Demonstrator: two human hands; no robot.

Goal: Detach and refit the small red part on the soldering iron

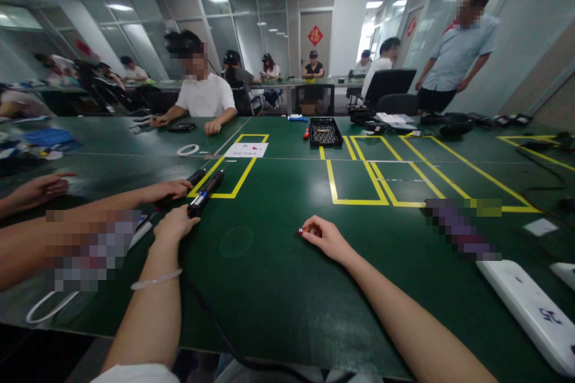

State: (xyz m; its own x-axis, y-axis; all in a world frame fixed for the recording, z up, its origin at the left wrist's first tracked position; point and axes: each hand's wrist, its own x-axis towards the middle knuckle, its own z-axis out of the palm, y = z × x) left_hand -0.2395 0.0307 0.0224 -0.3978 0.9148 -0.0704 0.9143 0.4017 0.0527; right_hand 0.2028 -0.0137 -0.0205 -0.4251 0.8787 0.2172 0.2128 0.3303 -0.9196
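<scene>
My left hand (174, 225), with a pale bracelet on the wrist, closes round the near end of a black electric screwdriver (206, 192). The tool has a blue band and points away from me, over the edge of a yellow tape outline. Right of centre, just above the green table, my right hand (327, 238) pinches a small red piece (300, 231); the fingers hide most of it. Close to my left hand, a co-worker's hand (168, 190) is at a second black tool (197, 176).
A black tray (326, 133) of small parts stands at the back, with a red object (306, 133) beside it. A white sheet (247, 150) lies across the left tape outline. At right rests a white power strip (525, 311). A person (204, 93) sits across the table.
</scene>
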